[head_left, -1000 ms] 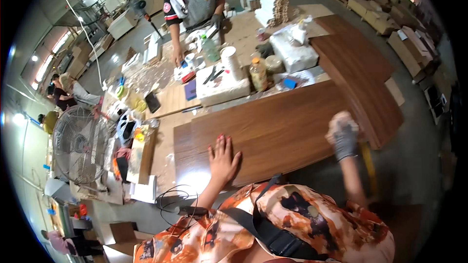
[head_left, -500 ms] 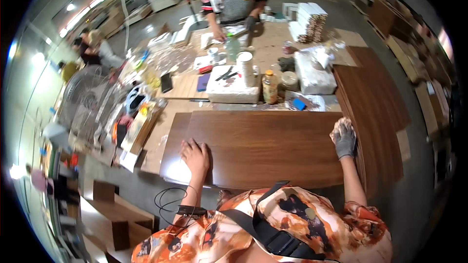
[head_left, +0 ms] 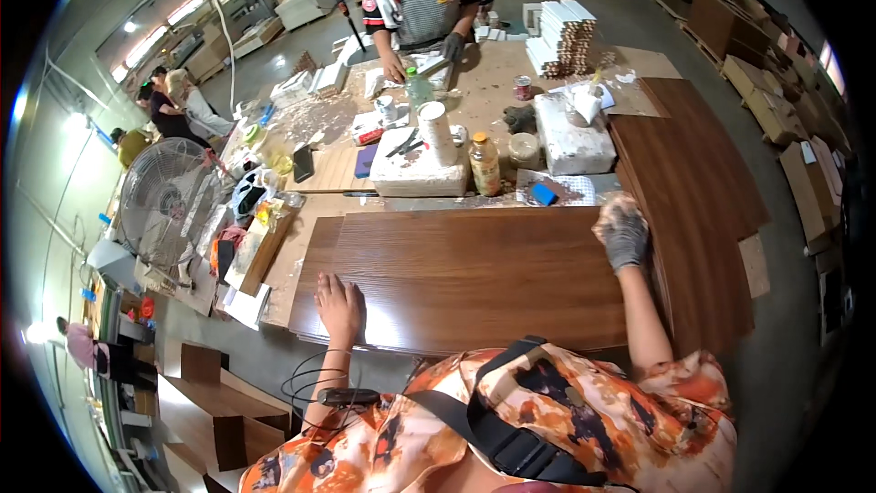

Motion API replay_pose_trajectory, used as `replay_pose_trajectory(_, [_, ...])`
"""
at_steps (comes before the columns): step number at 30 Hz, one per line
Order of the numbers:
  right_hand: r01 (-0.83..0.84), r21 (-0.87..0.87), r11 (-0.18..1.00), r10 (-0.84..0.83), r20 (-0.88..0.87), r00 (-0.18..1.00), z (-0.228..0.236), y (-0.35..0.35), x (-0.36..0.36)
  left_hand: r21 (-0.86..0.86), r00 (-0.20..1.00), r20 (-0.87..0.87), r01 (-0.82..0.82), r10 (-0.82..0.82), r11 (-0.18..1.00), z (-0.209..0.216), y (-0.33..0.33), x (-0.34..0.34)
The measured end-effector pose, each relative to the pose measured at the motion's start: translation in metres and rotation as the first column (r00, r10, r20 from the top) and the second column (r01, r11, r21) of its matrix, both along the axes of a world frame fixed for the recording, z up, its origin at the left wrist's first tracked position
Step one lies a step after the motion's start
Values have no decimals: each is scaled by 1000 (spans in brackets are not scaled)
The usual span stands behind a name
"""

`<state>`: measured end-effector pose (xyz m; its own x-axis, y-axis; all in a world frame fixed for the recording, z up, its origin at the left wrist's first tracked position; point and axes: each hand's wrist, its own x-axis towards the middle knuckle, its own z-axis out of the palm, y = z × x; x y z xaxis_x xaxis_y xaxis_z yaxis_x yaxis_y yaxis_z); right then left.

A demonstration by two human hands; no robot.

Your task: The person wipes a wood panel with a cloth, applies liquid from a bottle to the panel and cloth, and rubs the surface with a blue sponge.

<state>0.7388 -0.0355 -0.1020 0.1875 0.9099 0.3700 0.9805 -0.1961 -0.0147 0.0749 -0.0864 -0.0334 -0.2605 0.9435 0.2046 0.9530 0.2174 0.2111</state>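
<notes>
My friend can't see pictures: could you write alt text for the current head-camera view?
A bare left hand rests on a brown wood-grain panel, while the gloved right hand holds a crumpled wad near the panel's far right corner. A co-worker stands across a workbench cluttered with bottles and white blocks.

Left hand (head_left: 338, 310) has been shifted along board (head_left: 474, 278), from well inside to near left end. Rag (head_left: 604, 225), held in gloved right hand (head_left: 627, 236), has been carried along right end to far corner. Co-worker's bare hand (head_left: 393, 68) has been moved from beside cup (head_left: 386, 109) to beside green bottle (head_left: 419, 89). View levelled; more brown panels (head_left: 205, 402) brought in, lower left.
</notes>
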Motion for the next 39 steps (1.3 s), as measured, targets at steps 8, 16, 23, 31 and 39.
replay_pose_trajectory(8, [-164,-301,940,172,1,985,15,-86,-190,3,999,-19,-33,33,999,-15,13,-5])
replay_pose_trajectory(16, [-66,-169,983,82,85,993,84,-167,-105,-80,996,53,-66,70,995,-4,14,-26])
replay_pose_trajectory(23, [167,145,975,-94,-413,906,25,-220,-33,117,986,47,153,-159,981,-31,31,-22])
replay_pose_trajectory(31, [295,101,950,102,-995,13,-32,-230,31,198,965,-238,-63,110,978,-67,-35,-89])
replay_pose_trajectory(39, [240,248,938,273,-959,-72,75,-193,-31,247,999,-30,24,-16,969,-57,-57,-68])
